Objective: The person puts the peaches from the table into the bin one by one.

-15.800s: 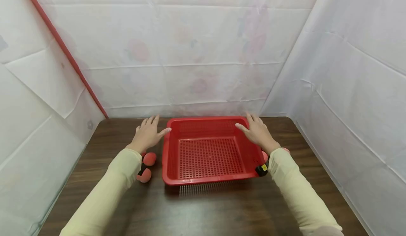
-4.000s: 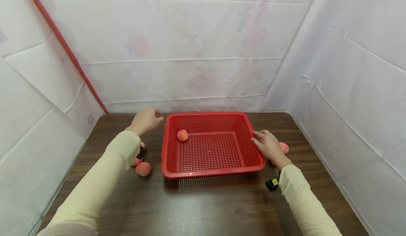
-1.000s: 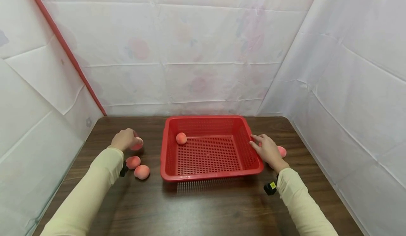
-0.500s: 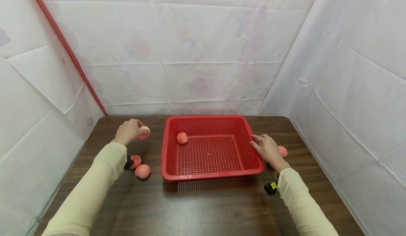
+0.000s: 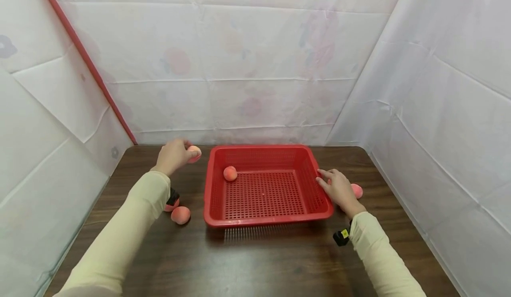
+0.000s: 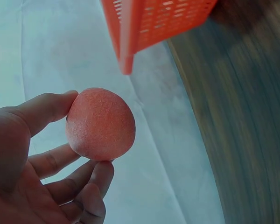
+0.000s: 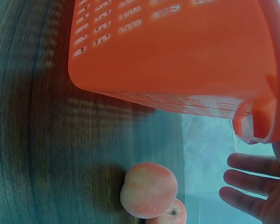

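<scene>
My left hand (image 5: 171,156) pinches a peach (image 5: 194,154) between thumb and fingertips, above the table left of the red basket (image 5: 267,220). In the left wrist view the held peach (image 6: 101,124) shows whole, just off the basket's corner (image 6: 127,56). Another peach (image 5: 230,173) lies inside the basket at its back left. My right hand (image 5: 339,189) rests at the basket's right rim. In the right wrist view three of its fingers (image 7: 252,182) are extended outside the basket wall, apart from it; the thumb and forefinger are hidden there.
Two peaches lie left of the basket: one in front (image 5: 181,215), the other (image 5: 170,206) partly under the left wrist camera. To the right, two peaches (image 7: 149,190) sit together beside the basket, partly behind my right hand. White sheeting (image 5: 255,66) walls the wooden table (image 5: 255,261).
Within the last second my left hand has lifted a peach from the left of the table and carried it rightward and back. Earlier a peach came into the basket. The right hand stays put lately.
</scene>
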The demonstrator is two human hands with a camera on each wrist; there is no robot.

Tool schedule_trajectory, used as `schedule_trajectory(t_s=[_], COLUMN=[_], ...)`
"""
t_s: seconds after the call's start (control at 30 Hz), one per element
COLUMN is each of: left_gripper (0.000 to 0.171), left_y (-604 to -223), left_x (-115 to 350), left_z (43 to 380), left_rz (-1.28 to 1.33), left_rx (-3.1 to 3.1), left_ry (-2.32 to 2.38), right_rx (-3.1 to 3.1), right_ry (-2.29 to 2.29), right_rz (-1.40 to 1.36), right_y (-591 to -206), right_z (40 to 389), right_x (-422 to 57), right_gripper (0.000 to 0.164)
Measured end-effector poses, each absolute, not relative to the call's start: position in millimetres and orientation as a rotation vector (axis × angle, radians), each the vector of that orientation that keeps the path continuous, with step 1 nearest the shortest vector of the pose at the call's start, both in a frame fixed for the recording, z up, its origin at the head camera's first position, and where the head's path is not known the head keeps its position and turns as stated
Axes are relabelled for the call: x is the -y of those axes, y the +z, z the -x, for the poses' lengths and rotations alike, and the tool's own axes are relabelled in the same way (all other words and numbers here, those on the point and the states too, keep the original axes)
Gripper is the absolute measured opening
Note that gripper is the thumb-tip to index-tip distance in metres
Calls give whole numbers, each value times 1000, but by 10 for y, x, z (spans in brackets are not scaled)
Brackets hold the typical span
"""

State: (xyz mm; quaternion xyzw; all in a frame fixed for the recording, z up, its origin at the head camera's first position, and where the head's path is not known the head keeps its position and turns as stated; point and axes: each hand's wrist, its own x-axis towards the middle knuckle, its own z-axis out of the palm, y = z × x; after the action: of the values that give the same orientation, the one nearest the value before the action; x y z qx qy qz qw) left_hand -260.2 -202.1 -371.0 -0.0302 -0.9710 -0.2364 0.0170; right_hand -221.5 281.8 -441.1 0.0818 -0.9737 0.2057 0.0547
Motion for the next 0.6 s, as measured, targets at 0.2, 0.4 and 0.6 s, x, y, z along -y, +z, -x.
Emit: schedule_trajectory(t_s=[0.2, 0.4, 0.6], left_gripper=[45, 43, 45], left_y=[-3658, -3604, -3580], left_x=[1904, 1787, 1667], left_z=[2632, 2646, 2658], left_rz=[102, 110, 151], left_rx=[2995, 2978, 2956], left_ry=[-746, -734, -747], right_rx=[2970, 2984, 3003], right_ry=[636, 647, 673], right_rz=[-242, -232, -194], right_y=[-4389, -4383, -4392], right_z=[2224, 2222, 2205], right_x=[-2832, -2837, -2834], right_gripper=[45, 46, 47])
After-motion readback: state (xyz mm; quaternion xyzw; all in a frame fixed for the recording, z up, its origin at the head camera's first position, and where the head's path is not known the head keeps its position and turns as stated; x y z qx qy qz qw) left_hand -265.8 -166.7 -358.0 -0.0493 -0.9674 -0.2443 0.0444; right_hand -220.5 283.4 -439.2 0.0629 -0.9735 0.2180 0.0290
